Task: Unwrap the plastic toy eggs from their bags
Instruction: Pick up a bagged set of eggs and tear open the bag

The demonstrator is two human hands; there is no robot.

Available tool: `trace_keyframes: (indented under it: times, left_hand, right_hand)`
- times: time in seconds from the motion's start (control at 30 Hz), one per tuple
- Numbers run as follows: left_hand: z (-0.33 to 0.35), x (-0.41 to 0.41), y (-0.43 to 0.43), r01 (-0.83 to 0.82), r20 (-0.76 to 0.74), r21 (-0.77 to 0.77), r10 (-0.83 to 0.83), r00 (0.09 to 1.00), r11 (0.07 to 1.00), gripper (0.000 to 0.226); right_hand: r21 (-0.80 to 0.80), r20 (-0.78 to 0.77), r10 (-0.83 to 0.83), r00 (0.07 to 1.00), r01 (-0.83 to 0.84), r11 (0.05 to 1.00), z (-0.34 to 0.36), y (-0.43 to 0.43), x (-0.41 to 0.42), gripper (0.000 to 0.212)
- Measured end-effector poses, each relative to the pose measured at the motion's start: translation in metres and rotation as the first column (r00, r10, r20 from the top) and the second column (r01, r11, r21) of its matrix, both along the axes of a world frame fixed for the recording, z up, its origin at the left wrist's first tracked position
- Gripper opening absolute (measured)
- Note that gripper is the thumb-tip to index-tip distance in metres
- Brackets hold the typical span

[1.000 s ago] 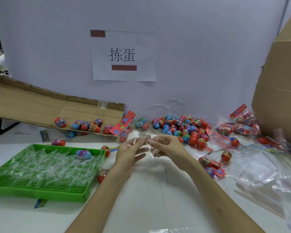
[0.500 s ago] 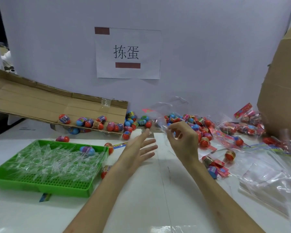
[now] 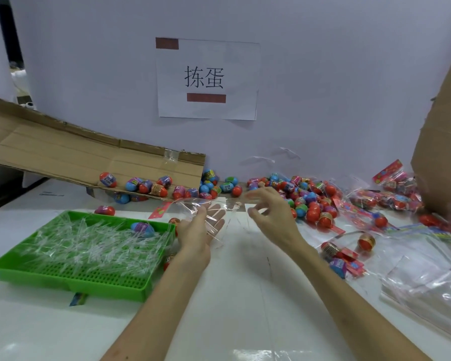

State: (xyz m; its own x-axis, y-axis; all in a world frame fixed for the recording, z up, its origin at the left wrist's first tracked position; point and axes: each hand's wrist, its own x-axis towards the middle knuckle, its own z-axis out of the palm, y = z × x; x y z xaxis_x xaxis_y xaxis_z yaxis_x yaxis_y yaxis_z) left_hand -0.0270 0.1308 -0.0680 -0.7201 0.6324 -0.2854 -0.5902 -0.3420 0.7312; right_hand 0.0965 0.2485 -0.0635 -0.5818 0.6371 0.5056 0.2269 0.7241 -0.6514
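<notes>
An empty clear plastic bag with a red header card at its left end hangs over my left hand, which lies palm up with straight fingers under the film. My right hand hovers just right of the bag's edge, its fingers loosely curled, spread and blurred, with thumb and fingers apart. Behind both hands lies a heap of red and blue toy eggs, some loose and some in bags. More loose eggs sit along the edge of a flattened cardboard sheet.
A green tray at the left holds several clear plastic strips and one blue egg. Bagged eggs and empty clear bags lie at the right beside a tall cardboard box. A white wall with a paper sign closes the back.
Both hands were pulling on a bag one second ago. The right hand then lifted it, and now the emptied bag lies across my opened left hand while the right hand's fingers have spread.
</notes>
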Motion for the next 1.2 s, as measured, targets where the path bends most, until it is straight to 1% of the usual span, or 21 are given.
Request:
trace_keyframes:
  times: [0.03,0.07,0.13,0.2,0.3,0.37,0.4,0.47,0.5,0.57,0.6,0.63,0.7,0.73,0.83,0.9,0.97,1.03,1.1,1.13,1.2]
  left_hand:
    - [-0.001,0.000,0.000,-0.027,0.007,-0.008,0.027,1.000,1.000,0.030]
    - [-0.001,0.001,0.001,-0.048,0.019,-0.003,0.048,0.999,0.999,0.028]
    - [-0.003,0.001,0.000,-0.093,0.036,0.009,0.093,0.995,0.996,0.023]
    - [-0.006,-0.001,0.000,-0.157,0.023,-0.013,0.158,0.987,0.987,0.018]
    - [-0.009,-0.002,0.002,-0.218,-0.004,-0.027,0.218,0.976,0.976,0.016]
    - [-0.009,-0.001,0.002,-0.221,-0.027,-0.039,0.220,0.975,0.974,0.007]
    - [-0.009,0.001,0.002,-0.222,-0.018,-0.040,0.221,0.975,0.974,0.006]
    - [-0.009,0.000,0.002,-0.222,0.022,-0.027,0.222,0.975,0.975,0.006]
    - [-0.009,-0.001,0.003,-0.223,0.019,-0.043,0.224,0.974,0.974,0.006]
    - [-0.006,0.000,0.003,-0.215,0.014,-0.062,0.216,0.976,0.975,0.007]
    - [-0.004,0.002,0.003,-0.207,0.024,-0.055,0.208,0.978,0.977,0.009]
    - [-0.003,0.003,0.002,-0.200,0.038,-0.048,0.202,0.979,0.979,0.011]
    - [0.000,0.004,0.001,-0.200,0.064,-0.026,0.201,0.977,0.980,0.009]
    - [0.000,0.003,0.000,-0.204,0.079,-0.011,0.204,0.976,0.979,0.002]
    - [0.000,0.000,-0.001,-0.216,0.124,0.022,0.212,0.969,0.976,0.027]
    - [0.001,0.001,-0.002,-0.226,0.146,0.029,0.220,0.965,0.974,0.042]
    - [0.001,0.001,-0.002,-0.231,0.147,0.031,0.224,0.963,0.972,0.050]
    - [-0.002,0.001,-0.001,-0.244,0.154,0.006,0.240,0.958,0.970,0.051]
    - [-0.004,0.000,0.001,-0.256,0.158,-0.021,0.256,0.954,0.967,0.043]
    - [-0.006,0.000,0.002,-0.258,0.155,-0.037,0.261,0.953,0.965,0.040]
    - [-0.009,-0.001,0.003,-0.258,0.152,-0.061,0.265,0.952,0.964,0.041]
  right_hand:
    - [-0.029,0.043,-0.036,0.998,0.038,0.999,0.003,0.010,-0.010,0.032]
    - [-0.065,0.123,-0.061,0.991,0.069,0.995,0.005,0.021,-0.022,0.037]
    - [-0.093,0.320,-0.088,0.943,0.123,0.988,0.009,0.044,-0.051,0.059]
    - [-0.056,0.469,-0.130,0.873,0.176,0.983,0.014,0.063,-0.083,0.075]
    - [-0.073,0.607,-0.135,0.783,0.225,0.972,0.015,0.087,-0.126,0.094]
    - [-0.092,0.662,-0.106,0.742,0.220,0.971,0.012,0.096,-0.148,0.100]
    - [-0.097,0.658,-0.095,0.747,0.210,0.973,0.009,0.097,-0.157,0.098]
    - [-0.118,0.587,-0.086,0.805,0.190,0.975,0.003,0.094,-0.170,0.084]
    - [-0.124,0.553,-0.071,0.830,0.167,0.978,0.001,0.092,-0.173,0.072]
    - [-0.082,0.547,-0.018,0.837,0.076,0.994,-0.002,0.088,-0.173,0.041]
    - [-0.063,0.559,0.013,0.829,0.027,0.998,-0.003,0.086,-0.171,0.030]
    - [-0.057,0.565,0.044,0.824,-0.015,0.998,-0.003,0.084,-0.168,0.025]
    - [-0.049,0.575,0.094,0.813,-0.080,0.996,-0.002,0.080,-0.162,0.026]
    - [-0.032,0.582,0.102,0.807,-0.103,0.994,-0.001,0.078,-0.159,0.028]
    - [0.045,0.561,0.095,0.823,-0.145,0.988,-0.003,0.073,-0.146,0.023]
    - [0.043,0.530,0.105,0.842,-0.150,0.988,-0.005,0.071,-0.136,0.029]
    - [0.020,0.512,0.123,0.850,-0.155,0.988,-0.004,0.070,-0.127,0.034]
    - [-0.002,0.476,0.133,0.869,-0.151,0.989,-0.003,0.071,-0.118,0.030]
    - [-0.044,0.430,0.133,0.893,-0.126,0.991,-0.001,0.073,-0.110,0.021]
    - [-0.065,0.415,0.136,0.900,-0.120,0.991,0.001,0.074,-0.106,0.020]
    - [-0.086,0.414,0.146,0.899,-0.121,0.989,0.003,0.072,-0.103,0.027]
